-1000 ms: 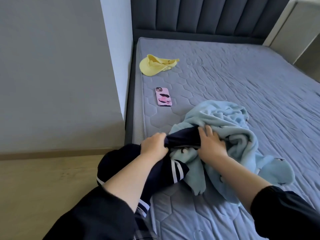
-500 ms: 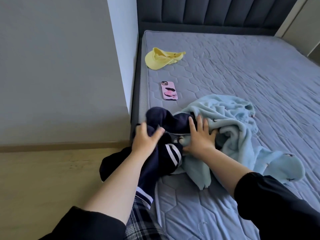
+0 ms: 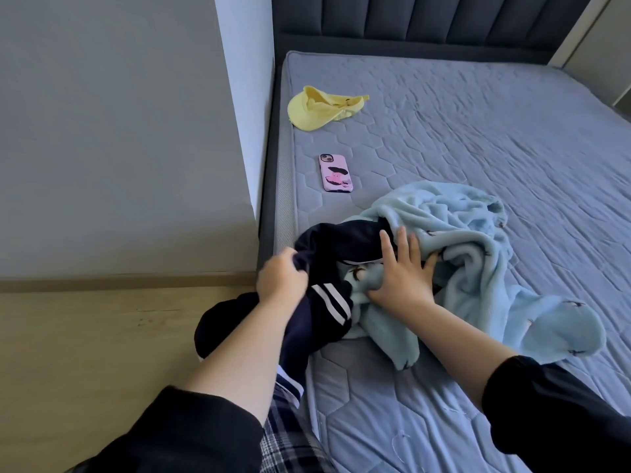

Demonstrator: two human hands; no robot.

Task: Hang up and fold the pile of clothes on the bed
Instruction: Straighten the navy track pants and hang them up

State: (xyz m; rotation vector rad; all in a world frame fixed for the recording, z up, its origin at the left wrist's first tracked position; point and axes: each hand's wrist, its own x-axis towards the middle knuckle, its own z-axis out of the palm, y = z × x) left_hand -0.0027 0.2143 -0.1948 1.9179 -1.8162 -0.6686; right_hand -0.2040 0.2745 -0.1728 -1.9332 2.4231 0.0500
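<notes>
Barely begun: my left hand (image 3: pixel 281 279) gripped the navy garment (image 3: pixel 341 238), right hand (image 3: pixel 399 278) pressed the blue fleece (image 3: pixel 478 254), fingers (image 3: pixel 403 245) spread; nothing folded

On the grey quilted mattress (image 3: pixel 478 131), the left hand (image 3: pixel 281 279) grips a bunched fold of a navy garment (image 3: pixel 341 240) with white stripes, which spills over the mattress's near left edge toward the wooden floor (image 3: pixel 85 336). The right hand (image 3: pixel 399 278) lies just beside it, fingers spread and fairly straight, pressing where the navy garment meets a crumpled light blue fleece (image 3: pixel 478 261). Farther up the bed, a pink-cased phone (image 3: pixel 335 173) lies face down, and beyond it a yellow visor (image 3: pixel 317 109) sits near the dark padded headboard (image 3: pixel 409 18). Both forearms are bare below black sleeves.
</notes>
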